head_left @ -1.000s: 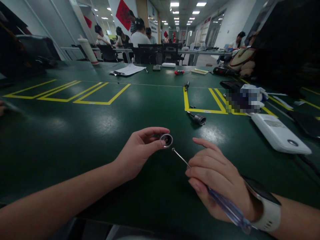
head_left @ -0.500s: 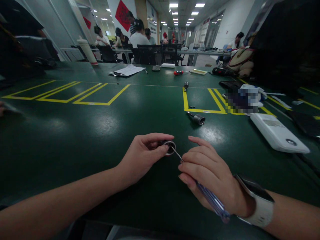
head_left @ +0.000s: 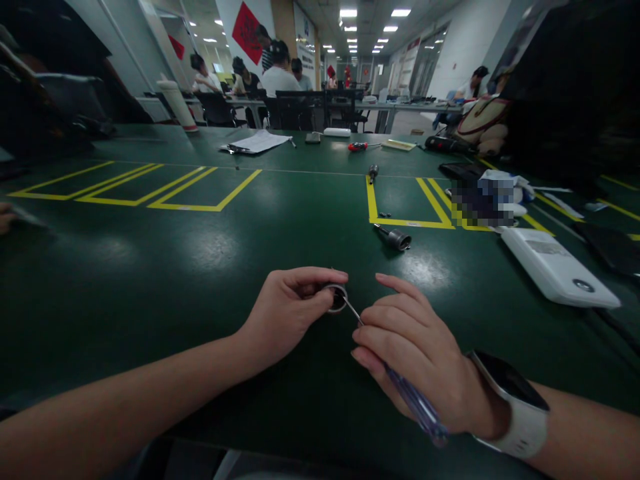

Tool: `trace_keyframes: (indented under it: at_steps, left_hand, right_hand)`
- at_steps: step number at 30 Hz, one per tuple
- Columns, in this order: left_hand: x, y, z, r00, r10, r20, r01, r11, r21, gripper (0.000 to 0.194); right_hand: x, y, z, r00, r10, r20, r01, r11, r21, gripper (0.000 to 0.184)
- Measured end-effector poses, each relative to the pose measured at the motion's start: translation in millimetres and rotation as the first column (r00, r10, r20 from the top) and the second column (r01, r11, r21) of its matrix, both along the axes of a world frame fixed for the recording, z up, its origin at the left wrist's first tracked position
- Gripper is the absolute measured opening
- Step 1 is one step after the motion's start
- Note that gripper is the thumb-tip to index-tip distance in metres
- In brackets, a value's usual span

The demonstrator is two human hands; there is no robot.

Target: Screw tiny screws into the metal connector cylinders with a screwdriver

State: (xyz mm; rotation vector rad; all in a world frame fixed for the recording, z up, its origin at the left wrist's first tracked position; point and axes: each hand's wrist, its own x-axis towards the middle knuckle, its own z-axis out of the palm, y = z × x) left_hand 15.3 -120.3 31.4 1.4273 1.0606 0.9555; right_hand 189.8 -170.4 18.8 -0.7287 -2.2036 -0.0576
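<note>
Between thumb and fingers, my left hand (head_left: 287,313) holds a hollow metal cup-shaped part (head_left: 339,299), its round opening turned to the right. Most of that part is hidden by the fingers. My right hand (head_left: 417,353) is closed around a screwdriver (head_left: 417,407) with a clear purplish handle. The thin shaft points up and left, and its tip is at the opening of the metal part. Just beyond my hands lies a similar metal cup-shaped part with a shank (head_left: 397,239), on its side.
Another small metal part (head_left: 373,173) sits at the yellow tape (head_left: 410,223). To the right is a white device (head_left: 560,267). Farther back are a red-handled screwdriver (head_left: 358,147), papers (head_left: 260,141) and a pale bottle (head_left: 177,103). Another person's hand (head_left: 6,218) shows at the left edge.
My right hand and the screwdriver have shifted slightly left. The metal part in my left hand has moved or turned a little to the left. Both hands keep their hold.
</note>
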Motion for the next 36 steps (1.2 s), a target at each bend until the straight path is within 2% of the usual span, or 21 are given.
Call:
trace_keyframes:
  at_steps: [5, 8, 10, 13, 16, 18, 21, 24, 27, 29, 31, 33, 36]
  left_hand:
    - [-1.9, 4.1, -1.0, 0.999, -0.037, 0.036, 0.037, 0.999, -0.024, 0.022]
    - [-6.4, 13.8, -2.5, 0.998, -0.065, 0.005, 0.065, 0.998, -0.011, 0.039]
    - [-11.5, 25.6, -5.4, 0.994, -0.08, -0.071, 0.081, 0.997, 0.018, 0.051]
    - [-21.4, 50.4, -12.2, 0.964, -0.041, -0.264, 0.1, 0.972, 0.212, 0.044]
    - [-28.9, 78.3, -18.1, 0.848, 0.142, -0.51, 0.154, 0.856, 0.494, 0.041]
    - [-29.7, 94.9, -19.9, 0.741, 0.28, -0.61, 0.2, 0.775, 0.599, 0.044]
    - [-25.8, 113.7, -20.7, 0.624, 0.39, -0.676, 0.222, 0.741, 0.633, 0.028]
    - [-21.0, 124.9, -22.0, 0.58, 0.476, -0.661, 0.175, 0.719, 0.672, 0.026]
    - [-20.0, 130.2, -24.5, 0.59, 0.507, -0.628, 0.191, 0.668, 0.719, 0.025]
    - [-21.3, 131.4, -26.3, 0.634, 0.472, -0.613, 0.204, 0.662, 0.721, 0.025]
    - [-23.1, 131.3, -28.0, 0.7, 0.386, -0.601, 0.205, 0.698, 0.687, 0.025]
    - [-24.6, 130.6, -29.4, 0.758, 0.286, -0.586, 0.224, 0.73, 0.646, 0.021]
    - [-25.2, 129.1, -30.6, 0.784, 0.221, -0.58, 0.265, 0.726, 0.634, 0.019]
  right_hand:
    - [3.0, 2.7, 1.5, 0.998, 0.013, -0.057, -0.018, 0.997, -0.077, 0.006]
    - [6.2, 3.8, 4.8, 0.991, 0.023, -0.129, -0.04, 0.991, -0.127, 0.01]
    - [7.1, 4.8, 6.9, 0.988, 0.014, -0.156, -0.041, 0.984, -0.173, 0.011]
    - [6.0, 9.8, 9.7, 0.985, -0.021, -0.171, -0.027, 0.961, -0.274, 0.01]
    - [2.7, 22.9, 13.0, 0.985, -0.032, -0.167, -0.032, 0.931, -0.365, 0.008]
    - [-0.5, 37.1, 14.8, 0.98, -0.058, -0.192, -0.028, 0.909, -0.415, 0.008]
    - [-6.8, 63.8, 14.2, 0.935, -0.138, -0.326, -0.051, 0.859, -0.509, 0.018]
    - [-12.7, 88.5, 7.6, 0.829, -0.191, -0.525, -0.162, 0.817, -0.553, 0.023]
    - [-14.3, 102.0, -3.3, 0.724, -0.205, -0.659, -0.273, 0.792, -0.546, 0.021]
    - [-12.9, 103.6, -10.1, 0.73, -0.196, -0.655, -0.31, 0.759, -0.572, 0.019]
    - [-11.1, 101.2, -14.3, 0.747, -0.173, -0.642, -0.333, 0.738, -0.587, 0.019]
    - [-10.2, 97.3, -15.1, 0.759, -0.143, -0.636, -0.345, 0.739, -0.578, 0.02]
    - [-11.3, 91.3, -11.0, 0.803, -0.107, -0.587, -0.327, 0.743, -0.583, 0.018]
